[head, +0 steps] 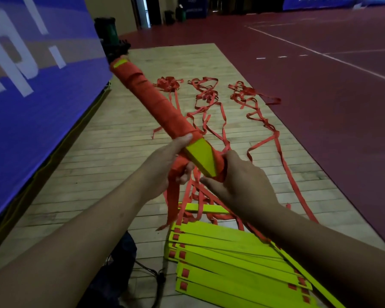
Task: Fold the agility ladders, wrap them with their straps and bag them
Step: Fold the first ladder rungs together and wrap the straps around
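A folded agility ladder (156, 103), a long bundle of yellow rungs wound in orange strap, points up and to the left in front of me. My left hand (165, 165) grips its near end, thumb along the wrapping. My right hand (238, 183) holds the same end from the right, fingers curled round the strap-covered tip. A loose strap tail (172, 201) hangs down from between my hands. Below, more yellow rungs (231, 263) lie stacked on the floor, with orange straps (211, 107) trailing away across the boards.
A dark drawstring bag (116, 270) lies on the wooden floor (98, 156) at lower left. A blue banner wall (31, 85) runs along the left. Red sports flooring (331, 96) with white lines spreads to the right. A dark green bin (108, 30) stands at the back.
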